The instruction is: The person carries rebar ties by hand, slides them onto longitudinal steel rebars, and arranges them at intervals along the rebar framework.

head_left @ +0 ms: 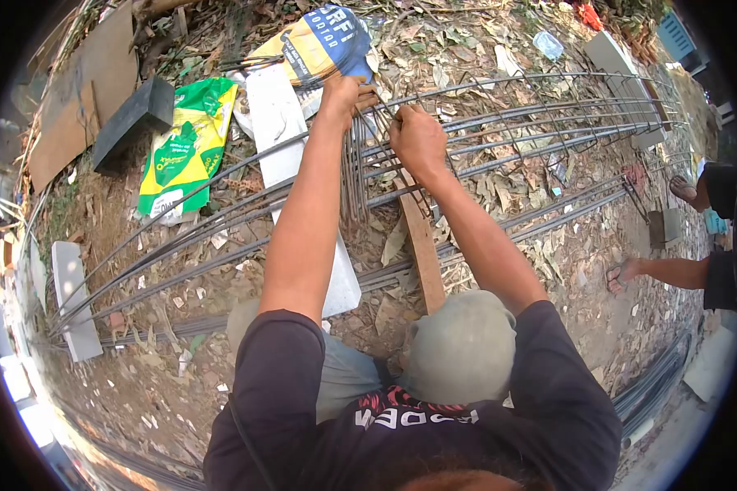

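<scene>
Both of my arms reach forward over a long cage of steel rebar (499,123) lying across the ground. At the cage's far edge, my left hand (348,100) has its fingers curled round thin metal pieces near the bundle of stirrups (355,172). Just to the right, my right hand (418,141) is closed at the bars, its fingertips by a thin rod; what it grips is too small to make out. A wooden stick (422,245) lies below the cage between my arms.
A white board (274,114) passes under the bars. Green-yellow bag (190,147), blue-yellow bag (323,45) and dark block (135,123) lie at the back left. At right are another person's bare feet (622,276) and a grey block (663,227).
</scene>
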